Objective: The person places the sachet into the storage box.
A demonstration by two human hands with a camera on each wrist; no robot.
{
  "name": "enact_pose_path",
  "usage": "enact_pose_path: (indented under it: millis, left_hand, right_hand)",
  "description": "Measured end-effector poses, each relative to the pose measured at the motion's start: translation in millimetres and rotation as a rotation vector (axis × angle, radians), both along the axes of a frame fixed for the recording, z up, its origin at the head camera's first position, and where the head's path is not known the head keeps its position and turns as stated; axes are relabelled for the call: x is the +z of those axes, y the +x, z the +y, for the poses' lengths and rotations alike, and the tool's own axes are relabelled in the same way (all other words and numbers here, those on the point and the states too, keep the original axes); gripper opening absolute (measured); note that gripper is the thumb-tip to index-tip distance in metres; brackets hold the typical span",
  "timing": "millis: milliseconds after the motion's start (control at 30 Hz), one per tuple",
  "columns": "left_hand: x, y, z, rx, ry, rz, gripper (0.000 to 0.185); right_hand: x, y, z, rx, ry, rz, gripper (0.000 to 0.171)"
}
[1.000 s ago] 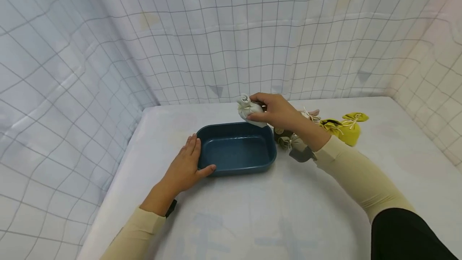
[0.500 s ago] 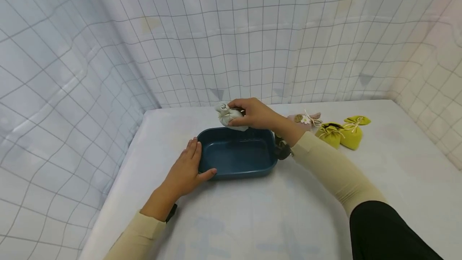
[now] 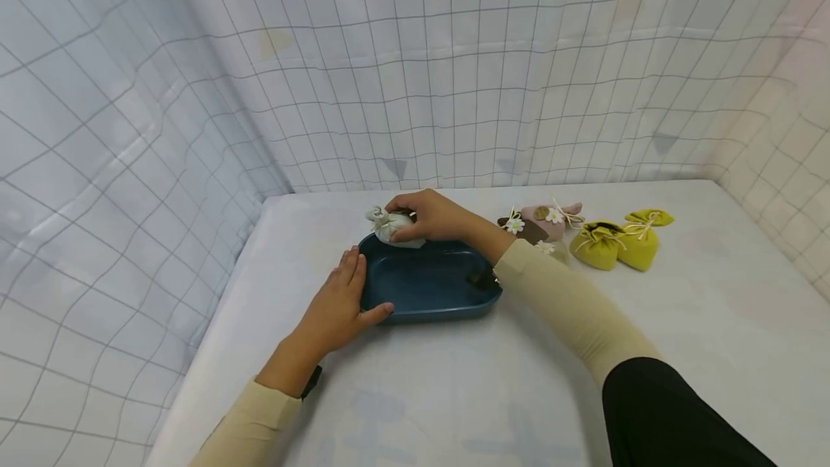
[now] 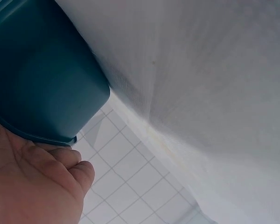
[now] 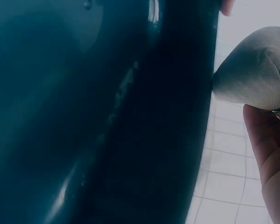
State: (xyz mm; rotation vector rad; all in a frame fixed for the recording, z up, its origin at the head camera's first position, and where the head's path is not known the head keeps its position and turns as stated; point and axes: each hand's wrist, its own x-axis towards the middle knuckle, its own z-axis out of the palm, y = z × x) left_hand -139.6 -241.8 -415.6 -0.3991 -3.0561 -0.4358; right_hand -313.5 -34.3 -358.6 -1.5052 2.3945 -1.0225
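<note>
A pale white drawstring pouch [image 3: 389, 226] is pinched between the thumb and fingers of my right hand [image 3: 437, 216]. It is at the back left rim of a dark teal rectangular basin [image 3: 431, 314], its gathered neck pointing left. In the right wrist view the pouch [image 5: 254, 70] meets the edge of the basin's wall [image 5: 177, 116]. My left hand [image 3: 333, 308] rests against the basin's left end, fingers straight along the rim and thumb on the near side. The left wrist view shows that hand [image 4: 37, 182] touching the rim from outside. Inside the basin, no pouch shows.
Right of the basin lie several small pouches: a pink one [image 3: 543, 219] with a white flower, a brown one [image 3: 530, 231] partly behind the right sleeve, and two yellow-green ones [image 3: 598, 247]. Grid-patterned white cloth [image 3: 447, 92] hangs around the white table [image 3: 402, 402].
My right hand has carried the white pouch leftward along the basin's back rim and lowered it. The pouches on the right have come out from behind that arm. My left hand stays put.
</note>
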Motion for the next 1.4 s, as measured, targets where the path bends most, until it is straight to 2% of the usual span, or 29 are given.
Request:
enact_pose_path:
  millis: [200, 467, 567, 1067, 1400]
  left_hand:
    - [-1.1, 0.4, 0.8, 0.0, 0.005, 0.003, 0.109]
    - [1.3, -0.7, 0.8, 0.008, 0.013, -0.007, 0.108]
    - [1.9, -0.4, 0.5, 0.005, 0.015, -0.007, 0.108]
    - [0.3, 0.3, -1.2, -0.001, 0.029, 0.005, 0.106]
    - [-0.9, 0.0, -0.8, 0.008, 0.03, -0.024, 0.107]
  right_hand:
    - [-3.5, 2.7, -4.7, -0.004, -0.019, 0.0, 0.047]
    - [-12.7, 8.1, -9.6, 0.058, -0.015, -0.066, 0.042]
    - [-15.1, 9.7, -12.1, 0.061, -0.016, -0.063, 0.041]
    - [-25.8, 14.4, -26.7, 0.073, 0.099, -0.017, 0.04]
    - [-33.7, 12.1, -29.0, 0.059, 0.169, 0.006, 0.037]
